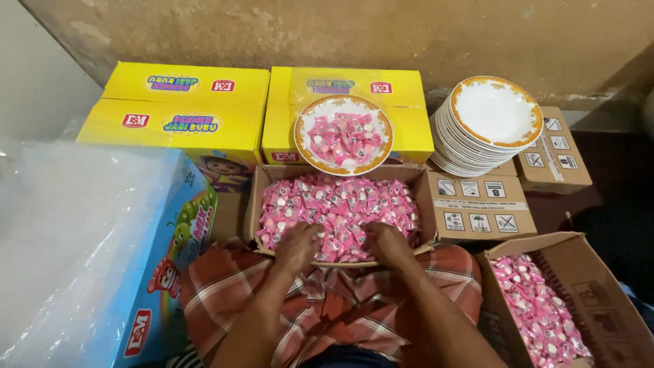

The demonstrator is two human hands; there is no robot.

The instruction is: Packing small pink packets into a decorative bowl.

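Head view: the left hand and right hand are pressed palm-down, fingers curled, into the pink wrapped candies filling the open cardboard box. Whether any candy is gripped cannot be told. A candy-filled plate is seen at 12 o'clock of the box, stacked empty plates at 2 o'clock.

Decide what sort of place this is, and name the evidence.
Probably a home storeroom or small packing spot on the floor: an open carton of pink wrapped sweets, a stack of plates, and yellow boxes against a bare wall.
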